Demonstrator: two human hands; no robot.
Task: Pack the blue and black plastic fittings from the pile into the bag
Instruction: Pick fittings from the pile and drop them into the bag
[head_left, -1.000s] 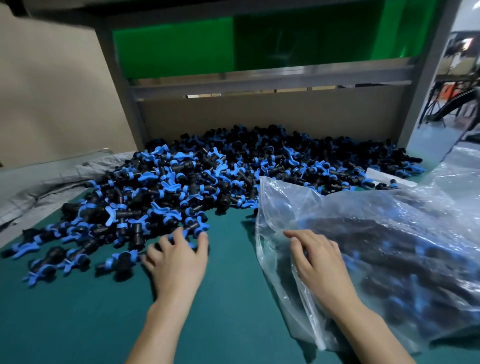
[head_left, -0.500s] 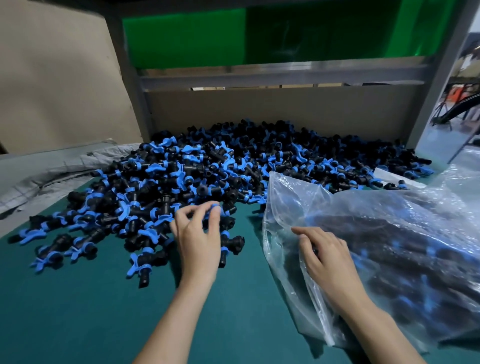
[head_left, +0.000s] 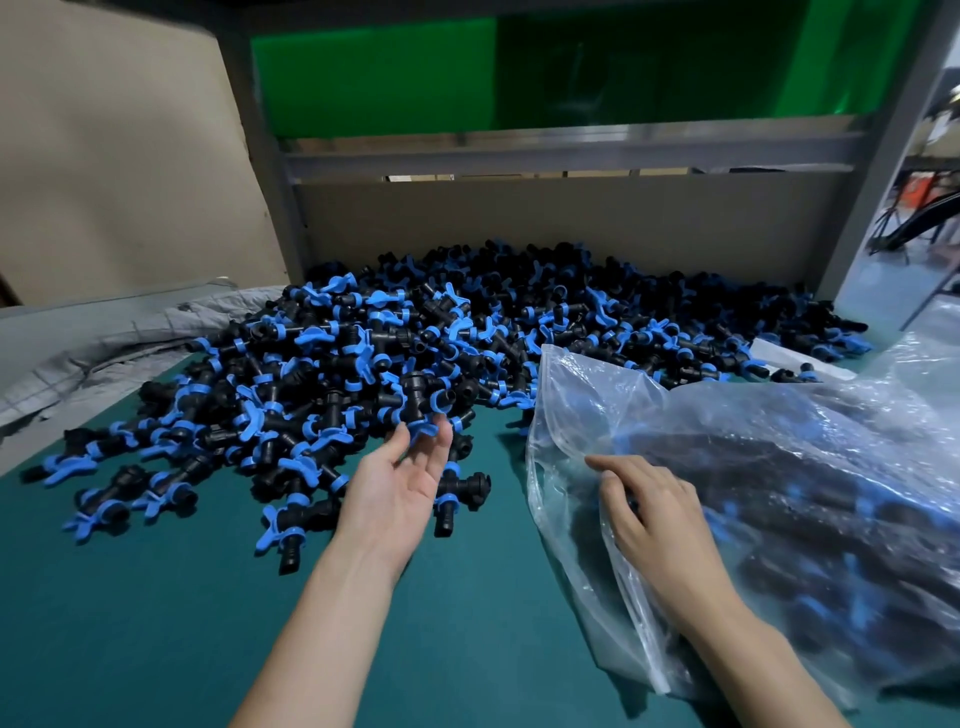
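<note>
Green surface (head_left: 156, 623) carries the pile of fittings (head_left: 519, 332) at the back and the clear bag (head_left: 597, 384) at right, its mouth facing left. Left hand (head_left: 400, 483), palm up, pinches one tee fitting (head_left: 418, 400) at the pile's near edge, stem upright. The mouth lies just right of it, across bare surface. Right hand (head_left: 660, 514) grips the bag's upper film.

The fittings (head_left: 467, 338) behind, the bag (head_left: 779, 467) right
We find the fittings along the surface's (head_left: 156, 623) far edge, the bag at its right edge, a cloth (head_left: 104, 343) at its left edge.
</note>
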